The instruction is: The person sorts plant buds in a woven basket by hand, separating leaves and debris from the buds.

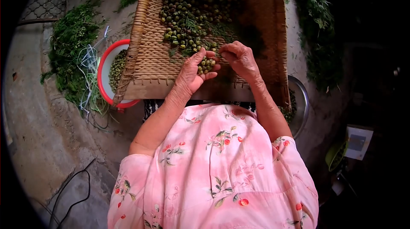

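Observation:
A woven wicker scoop basket (149, 54) lies across my lap, its low edge toward me. Inside it is spread a pile of small round green cones (179, 34), mixed with feathery green sprigs (191, 23). My left hand (192, 73) is cupped palm up over the near part of the basket, holding a small heap of cones (206, 65). Close by on its right, my right hand (242, 60) has thumb and forefinger pinched together at the left fingertips. Whatever sits in that pinch is too small to make out. Dark shadow covers the basket's right side.
On the left stands a red-rimmed basin (101, 71) of green cones, beside plastic strips (89, 64) and heaped foliage (70, 45). A metal bowl (305, 105) is partly under the basket's right edge. More foliage (316, 15) lies far right. A black cable (89, 186) crosses the floor.

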A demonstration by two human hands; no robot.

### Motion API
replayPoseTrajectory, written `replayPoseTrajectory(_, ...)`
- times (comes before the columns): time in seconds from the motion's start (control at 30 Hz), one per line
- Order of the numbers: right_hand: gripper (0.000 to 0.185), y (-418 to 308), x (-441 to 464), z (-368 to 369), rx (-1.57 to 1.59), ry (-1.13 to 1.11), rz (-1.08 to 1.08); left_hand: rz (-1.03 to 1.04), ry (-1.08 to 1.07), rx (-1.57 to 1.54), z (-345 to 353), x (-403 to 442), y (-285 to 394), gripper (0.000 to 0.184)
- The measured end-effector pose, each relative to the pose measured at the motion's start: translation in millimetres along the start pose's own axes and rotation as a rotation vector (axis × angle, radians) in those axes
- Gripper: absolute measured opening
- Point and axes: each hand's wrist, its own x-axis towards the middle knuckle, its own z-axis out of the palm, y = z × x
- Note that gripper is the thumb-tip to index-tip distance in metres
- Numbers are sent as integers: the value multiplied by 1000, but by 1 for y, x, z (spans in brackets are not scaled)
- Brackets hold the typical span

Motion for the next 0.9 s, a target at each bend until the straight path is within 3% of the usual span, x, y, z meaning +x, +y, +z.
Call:
replayPoseTrajectory(0.03, 16, 2, 2, 1, -261, -2, -114, 1, 0, 0, -1, 0, 0, 37)
replayPoseTrajectory(0.13, 21, 4, 4, 6, -460, 50, -25, -12, -13, -14, -8, 1, -1, 35)
replayPoseTrajectory(0.2, 26, 5, 5, 8, -588, 292, -15, -2, -27, -53, -11, 1, -2, 33)
replayPoseTrajectory(0.5, 23, 22, 11, 7, -483, 332, -59, 20, 13, -41, -9, -7, 1, 31)
replayPoseTrajectory(0.7, 17, 44, 8, -9, -402, 571, -99, 31, -15, -27, -10, -5, -1, 31)
replayPoseTrajectory(0.9, 13, 45, 13, -5, -450, 461, -101, 31, 6, 2, -5, -8, 1, 31)
